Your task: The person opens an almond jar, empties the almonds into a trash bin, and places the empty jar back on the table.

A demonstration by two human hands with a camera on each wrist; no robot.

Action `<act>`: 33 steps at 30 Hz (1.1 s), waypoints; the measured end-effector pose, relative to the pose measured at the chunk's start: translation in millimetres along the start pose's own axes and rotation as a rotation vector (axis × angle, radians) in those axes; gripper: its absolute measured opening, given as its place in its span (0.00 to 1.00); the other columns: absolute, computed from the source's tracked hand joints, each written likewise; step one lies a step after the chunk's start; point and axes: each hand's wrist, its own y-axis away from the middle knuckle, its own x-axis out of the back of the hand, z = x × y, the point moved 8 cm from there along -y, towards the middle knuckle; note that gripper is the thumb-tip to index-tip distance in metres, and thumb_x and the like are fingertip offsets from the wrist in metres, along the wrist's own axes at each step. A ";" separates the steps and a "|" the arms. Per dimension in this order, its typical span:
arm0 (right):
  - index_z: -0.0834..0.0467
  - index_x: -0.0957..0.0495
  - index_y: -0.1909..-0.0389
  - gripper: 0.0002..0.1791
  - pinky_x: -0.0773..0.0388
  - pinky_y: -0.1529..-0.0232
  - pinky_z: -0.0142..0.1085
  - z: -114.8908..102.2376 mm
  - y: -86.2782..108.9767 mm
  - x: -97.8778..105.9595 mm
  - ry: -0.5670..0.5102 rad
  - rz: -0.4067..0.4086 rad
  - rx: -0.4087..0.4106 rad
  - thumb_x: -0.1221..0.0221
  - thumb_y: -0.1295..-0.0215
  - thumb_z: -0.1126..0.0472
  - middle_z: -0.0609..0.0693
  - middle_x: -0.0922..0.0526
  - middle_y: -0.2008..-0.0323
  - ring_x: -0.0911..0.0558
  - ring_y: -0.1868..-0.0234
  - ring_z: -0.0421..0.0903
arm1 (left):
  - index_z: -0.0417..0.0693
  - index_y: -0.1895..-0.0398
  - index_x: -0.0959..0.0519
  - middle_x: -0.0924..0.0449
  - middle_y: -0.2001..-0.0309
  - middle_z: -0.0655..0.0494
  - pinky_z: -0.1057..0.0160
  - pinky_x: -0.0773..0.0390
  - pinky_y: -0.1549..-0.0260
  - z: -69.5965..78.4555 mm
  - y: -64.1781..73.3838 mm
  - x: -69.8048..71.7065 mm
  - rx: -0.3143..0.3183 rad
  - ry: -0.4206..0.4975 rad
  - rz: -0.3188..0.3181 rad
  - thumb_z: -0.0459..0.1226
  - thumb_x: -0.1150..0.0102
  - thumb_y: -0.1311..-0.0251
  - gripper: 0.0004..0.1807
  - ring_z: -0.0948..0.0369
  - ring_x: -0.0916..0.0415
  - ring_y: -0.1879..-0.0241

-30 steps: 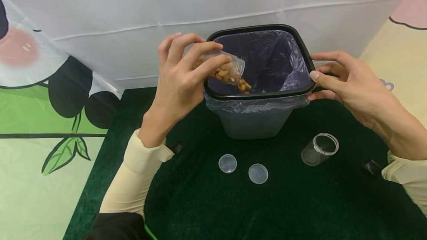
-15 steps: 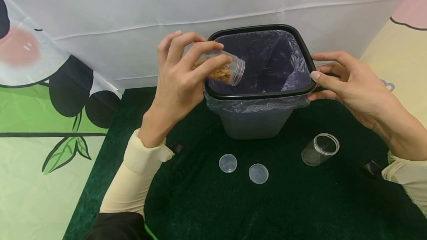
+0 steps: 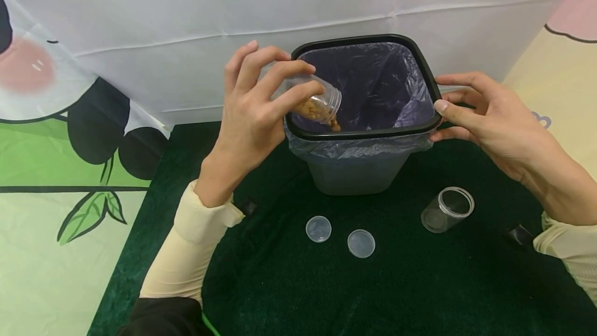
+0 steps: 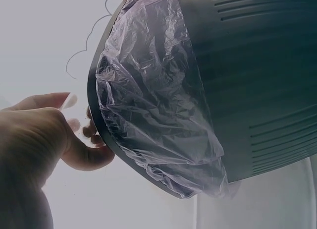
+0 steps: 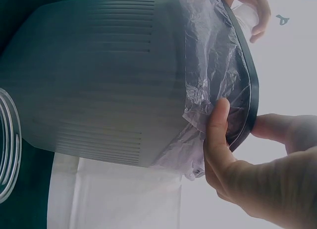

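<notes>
My left hand [image 3: 256, 102] grips a clear plastic jar [image 3: 332, 98], tilted mouth-down over the left side of a trash can [image 3: 354, 172]. Golden-brown nut-like pieces [image 3: 310, 110] lie along the jar's lower wall, and a few [image 3: 335, 125] drop from its mouth into the can. The can has a black rim [image 3: 422, 66] and a thin purple-tinted liner bag [image 3: 378, 77] folded over its edge. My right hand [image 3: 485, 108] pinches the rim at the right; in the right wrist view its fingers [image 5: 218, 135] press the liner outside. The can's bottom inside is hidden.
On the dark green cloth [image 3: 401, 294] lie two round clear lids [image 3: 318, 229], in front of the can. An uncovered clear jar [image 3: 446, 210] stands to their right. A white fabric backdrop [image 3: 186, 14] hangs close behind the can.
A clump of pieces fell from the jar a second ago, none showed falling half a second ago, and a few fall now. The jar holds less; the right hand stays put.
</notes>
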 end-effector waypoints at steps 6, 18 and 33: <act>0.54 0.34 0.26 0.29 0.12 0.61 0.36 0.8 0.3 0.2 0.006 0.007 -0.009 0.41 0.25 0.68 0.55 0.26 0.46 0.16 0.56 0.47 | 0.57 0.51 0.13 0.13 0.47 0.53 0.46 0.40 0.23 4.2 -0.1 -1.6 -0.038 -0.012 0.009 0.24 0.48 0.29 0.21 0.51 0.28 0.39; 0.54 0.34 0.27 0.29 0.12 0.61 0.36 0.7 0.8 -0.2 -0.019 0.005 -0.005 0.42 0.25 0.68 0.55 0.25 0.45 0.15 0.56 0.47 | 0.59 0.52 0.15 0.13 0.47 0.54 0.48 0.40 0.22 13.0 0.1 -8.6 -0.135 -0.097 -0.040 0.28 0.48 0.25 0.16 0.52 0.28 0.36; 0.54 0.34 0.27 0.28 0.12 0.60 0.35 1.4 0.8 -0.4 -0.031 0.003 -0.002 0.42 0.25 0.68 0.54 0.25 0.45 0.15 0.55 0.47 | 0.59 0.50 0.17 0.15 0.43 0.54 0.48 0.41 0.22 15.0 0.6 -10.1 -0.173 -0.155 -0.103 0.25 0.50 0.27 0.19 0.52 0.30 0.35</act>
